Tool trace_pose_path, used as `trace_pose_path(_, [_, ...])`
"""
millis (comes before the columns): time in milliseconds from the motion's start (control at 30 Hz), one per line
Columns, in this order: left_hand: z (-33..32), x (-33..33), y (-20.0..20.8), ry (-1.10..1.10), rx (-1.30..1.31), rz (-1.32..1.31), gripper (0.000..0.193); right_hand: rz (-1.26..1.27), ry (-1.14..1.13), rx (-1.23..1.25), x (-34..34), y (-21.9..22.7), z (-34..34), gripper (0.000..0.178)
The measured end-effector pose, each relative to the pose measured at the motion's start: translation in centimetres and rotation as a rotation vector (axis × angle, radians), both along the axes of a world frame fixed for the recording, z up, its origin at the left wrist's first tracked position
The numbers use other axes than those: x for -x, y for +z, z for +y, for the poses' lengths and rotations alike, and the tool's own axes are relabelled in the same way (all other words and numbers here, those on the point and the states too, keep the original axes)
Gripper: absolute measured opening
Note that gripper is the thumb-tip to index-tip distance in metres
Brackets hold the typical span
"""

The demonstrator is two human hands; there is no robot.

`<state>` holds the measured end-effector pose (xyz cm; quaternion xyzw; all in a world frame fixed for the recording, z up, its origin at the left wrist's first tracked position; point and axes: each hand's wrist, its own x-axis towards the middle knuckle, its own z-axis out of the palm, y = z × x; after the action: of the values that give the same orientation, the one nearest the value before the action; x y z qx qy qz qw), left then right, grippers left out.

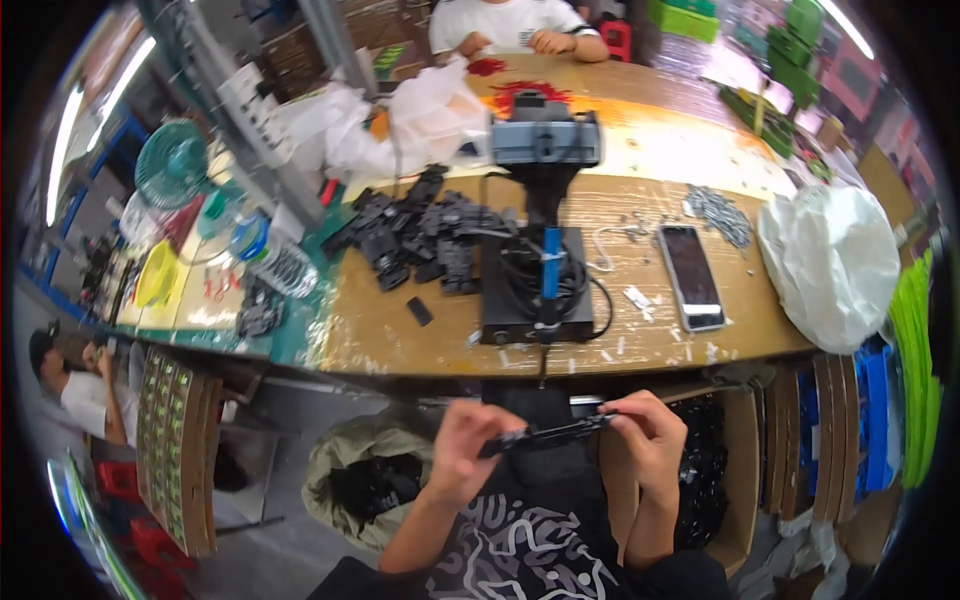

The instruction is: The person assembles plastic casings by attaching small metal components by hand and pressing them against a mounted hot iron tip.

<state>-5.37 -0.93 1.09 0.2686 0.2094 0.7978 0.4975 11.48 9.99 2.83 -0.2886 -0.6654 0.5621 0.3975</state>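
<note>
Between my two hands, over my lap, is a narrow black plastic part (556,434), roughly level. My left hand (464,448) is closed on its left end, and my right hand (652,436) pinches the right end between thumb and fingertips. The part's exact kind is too small to make out. Just beyond my hands, at the table's edge, stands a black bench device (537,318) with an upright column, a grey head and a coiled cable. Similar-looking black plastic parts (410,235) lie heaped on the table to its left.
A phone (692,280), small metal pieces (722,217) and a white bag (830,268) are on the table's right. A water bottle (275,258) stands left. Below sit an open sack (335,455) and a cardboard box (742,480) of black parts. Another person (510,30) sits opposite.
</note>
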Motion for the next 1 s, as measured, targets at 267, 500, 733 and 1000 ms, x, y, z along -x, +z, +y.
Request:
trace_pose_path(267, [-0.5,-1.5,-2.9,-0.765,0.61,0.018,0.028,0.056,0.165,0.064,-0.2,-3.7,-1.7,0.008])
trace_pose_path(500, [-0.6,-3.1,-4.3,-0.725,0.789,-0.418,0.027,0.003,0.278,0.104,0.1,-3.9,-1.6,0.013])
trace_pose_path(733, [-0.1,-3.1,-5.9,-0.234,0.661,0.041,0.014,-0.081,0.11,0.04,0.7,-6.5,-2.4,0.015])
trace_pose_path(1000, [2.3,-1.8,-7.3,0.109,0.679,0.286,0.011,-0.031,0.327,0.908,0.9,-6.7,-3.7,0.022])
